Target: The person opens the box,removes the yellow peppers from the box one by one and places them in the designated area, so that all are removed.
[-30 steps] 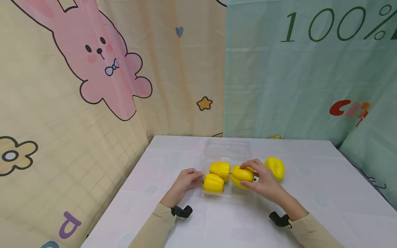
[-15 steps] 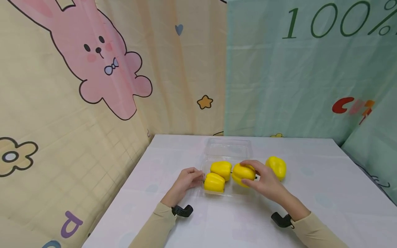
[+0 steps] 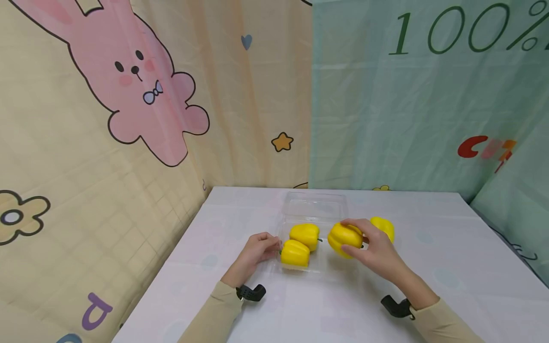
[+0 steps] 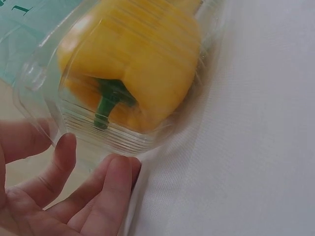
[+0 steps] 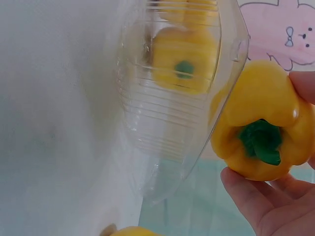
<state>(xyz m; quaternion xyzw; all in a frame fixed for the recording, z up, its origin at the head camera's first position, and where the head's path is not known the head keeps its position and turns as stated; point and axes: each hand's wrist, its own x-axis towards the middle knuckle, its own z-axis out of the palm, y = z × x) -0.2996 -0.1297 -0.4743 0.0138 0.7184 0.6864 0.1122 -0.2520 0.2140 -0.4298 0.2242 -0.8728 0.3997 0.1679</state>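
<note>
Yellow and glossy, a bell pepper (image 3: 345, 238) with a green stem sits in the right hand (image 3: 379, 252), thumb and fingers curled round its sides. It is held up at the right end of a clear plastic container (image 3: 315, 207), whose lid stands open at the back; the right wrist view shows the rim right beside it. The left hand (image 3: 259, 247) pinches the container's left edge between its fingertips. Two more peppers (image 3: 304, 235) lie inside, one behind the other and touching, the nearer one's green stem pointing toward the left wall. A fourth pepper (image 3: 383, 227) rests on the white table (image 3: 411, 290) outside the container, partly hidden behind the right hand.

Green numerals reading "100%" (image 3: 463, 29) cross the top of the teal cloth (image 3: 364, 119), with a dark mark cut off after them; the "1" also shows in a corner of the left wrist view. Lower down are a red "C" (image 3: 473, 146) and pink and orange shapes that cannot be read. On the cream cloth (image 3: 240, 119), beneath a pink rabbit (image 3: 98, 57), a tilted purple letter (image 3: 96, 312) could be a "p" or a "d".
</note>
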